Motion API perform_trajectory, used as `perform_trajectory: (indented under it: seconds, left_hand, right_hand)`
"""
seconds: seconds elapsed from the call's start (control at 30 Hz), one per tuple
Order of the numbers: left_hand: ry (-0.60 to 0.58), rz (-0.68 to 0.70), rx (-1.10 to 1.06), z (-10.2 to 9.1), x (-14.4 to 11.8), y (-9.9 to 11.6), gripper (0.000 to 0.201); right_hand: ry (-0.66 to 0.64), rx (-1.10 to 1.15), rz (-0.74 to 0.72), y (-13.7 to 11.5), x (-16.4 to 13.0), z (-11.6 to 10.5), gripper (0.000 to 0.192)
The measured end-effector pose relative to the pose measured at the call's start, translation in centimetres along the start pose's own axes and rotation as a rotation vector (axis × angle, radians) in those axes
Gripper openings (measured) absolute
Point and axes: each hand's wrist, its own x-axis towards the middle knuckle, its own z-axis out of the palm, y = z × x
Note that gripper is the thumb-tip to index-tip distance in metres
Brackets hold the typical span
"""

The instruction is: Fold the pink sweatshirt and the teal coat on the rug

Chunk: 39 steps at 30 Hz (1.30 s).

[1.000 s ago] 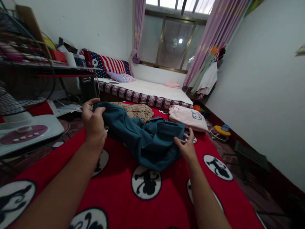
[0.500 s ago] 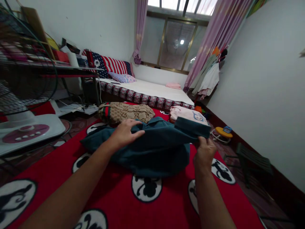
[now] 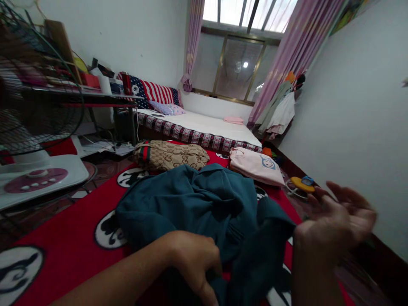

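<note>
A dark teal garment (image 3: 197, 208) lies rumpled on the red blanket with black-and-white cartoon rounds (image 3: 76, 238). My left hand (image 3: 194, 263) rests at the garment's near edge, fingers curled down into the cloth. My right hand (image 3: 334, 221) is lifted to the right of the garment, palm up with fingers spread, blurred and holding nothing. Part of the garment drapes dark between my two hands.
A tan patterned bag (image 3: 170, 155) and a folded pink garment (image 3: 255, 163) lie beyond the teal one. A mattress (image 3: 204, 125) stretches toward the window. A fan (image 3: 35, 127) and a cluttered shelf stand left. A yellow toy (image 3: 301, 183) sits by the right wall.
The garment has been drawn nearer to me. My left hand slid from its top to its near edge. My right hand let go of the folded edge and rose, spread wide.
</note>
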Motion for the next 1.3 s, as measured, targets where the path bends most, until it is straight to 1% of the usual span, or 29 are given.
perform_trajectory:
  seconds: [0.03,0.1,0.13,0.17,0.2,0.23,0.27,0.33,0.37,0.4,0.43,0.47,0.53,0.6,0.67,0.7,0.77,0.8,0.83,0.87,0.9,0.93,1.0,1.03,1.07,1.13,1.23,1.3]
  left_hand:
    - [-0.046,0.027,-0.045,0.2,0.1,0.2,0.027]
    - [-0.076,0.070,-0.211,0.0,-0.1,0.3,0.030]
    - [-0.056,0.080,-0.305,-0.4,-0.3,0.1,0.032]
    - [0.003,0.070,-0.383,-0.9,-0.5,-0.4,0.034]
    - [0.110,0.029,-0.427,-1.4,-0.7,-1.0,0.035]
    - [0.264,-0.047,-0.424,-1.9,-0.8,-1.9,0.034]
    - [0.450,-0.151,-0.363,-2.4,-0.9,-3.0,0.032]
    - [0.814,-0.413,-0.094,-2.9,-1.1,-5.6,0.028]
    - [0.940,-0.544,0.077,-3.0,-1.2,-7.1,0.030]
    - [1.004,-0.665,0.220,-2.9,-1.4,-8.6,0.035]
    - [1.025,-0.774,0.316,-2.7,-1.6,-9.9,0.043]
    - [1.014,-0.870,0.364,-2.4,-1.8,-11.1,0.052]
    - [0.959,-1.017,0.348,-1.8,-2.2,-13.0,0.071]
    - [0.905,-1.095,0.285,-1.3,-2.4,-14.1,0.084]
    - [0.871,-1.108,0.242,-1.0,-2.4,-14.7,0.086]
    - [0.862,-1.103,0.233,-0.9,-2.4,-14.8,0.085]
    - [0.855,-1.085,0.235,-0.7,-2.4,-15.0,0.083]
    - [0.856,-1.077,0.240,-0.7,-2.3,-15.1,0.082]
    - [0.857,-1.071,0.244,-0.7,-2.3,-15.2,0.081]
    - [0.857,-1.068,0.246,-0.6,-2.3,-15.3,0.080]
    - [0.858,-1.065,0.247,-0.6,-2.3,-15.3,0.080]
    - [0.856,-1.067,0.245,-0.6,-2.3,-15.4,0.079]
    - [0.848,-1.071,0.243,-0.5,-2.3,-15.4,0.079]
    - [0.845,-1.073,0.244,-0.5,-2.3,-15.4,0.079]
    - [0.843,-1.072,0.247,-0.5,-2.2,-15.4,0.078]
    - [0.847,-1.061,0.256,-0.5,-2.1,-15.3,0.077]
    - [0.862,-1.040,0.261,-0.4,-2.0,-15.4,0.076]
    - [0.873,-1.031,0.260,-0.3,-2.0,-15.5,0.077]
  right_hand:
    - [-0.068,-0.016,0.032,0.5,-0.2,0.2,0.031]
    - [-0.288,-0.009,0.169,2.1,-1.3,0.8,0.039]
    - [-0.441,-0.030,0.281,3.2,-2.2,1.1,0.049]
    - [-0.568,-0.052,0.394,4.4,-3.2,1.5,0.061]
    - [-0.662,-0.071,0.494,5.6,-4.4,1.8,0.074]
    - [-0.707,-0.096,0.569,6.8,-5.5,2.0,0.085]
    - [-0.721,-0.128,0.603,8.1,-6.5,2.1,0.093]
    - [-0.711,-0.229,0.602,10.2,-7.8,2.0,0.100]
    - [-0.695,-0.289,0.578,11.0,-8.1,1.7,0.101]
    - [-0.673,-0.348,0.547,11.7,-8.0,1.4,0.101]
    - [-0.645,-0.401,0.507,12.2,-7.8,1.1,0.101]
    - [-0.616,-0.444,0.465,12.6,-7.5,0.7,0.101]
    - [-0.568,-0.511,0.382,13.1,-6.6,0.2,0.099]
    - [-0.538,-0.585,0.320,13.3,-5.9,-0.2,0.094]
    - [-0.532,-0.666,0.294,13.4,-5.6,-0.3,0.085]
    - [-0.540,-0.689,0.306,13.4,-5.5,-0.4,0.078]
    - [-0.539,-0.649,0.394,13.3,-5.4,-0.6,0.062]
    - [-0.514,-0.571,0.460,13.1,-5.3,-0.6,0.056]
    - [-0.453,-0.463,0.518,12.9,-5.1,-0.8,0.052]
    - [-0.350,-0.341,0.552,12.6,-4.7,-0.9,0.049]
    - [-0.217,-0.223,0.552,12.3,-4.3,-1.1,0.047]
    - [-0.074,-0.124,0.523,11.9,-3.7,-1.3,0.045]
    - [0.181,-0.009,0.426,10.9,-2.1,-1.8,0.040]
    - [0.275,0.016,0.376,10.4,-1.3,-2.0,0.037]
    - [0.334,0.025,0.331,9.9,-0.5,-2.2,0.034]
    - [0.383,0.007,0.244,8.9,0.8,-2.5,0.029]
    - [0.344,-0.042,0.128,6.9,1.4,-2.3,0.023]
    - [0.314,-0.060,0.004,4.9,1.1,-1.9,0.023]
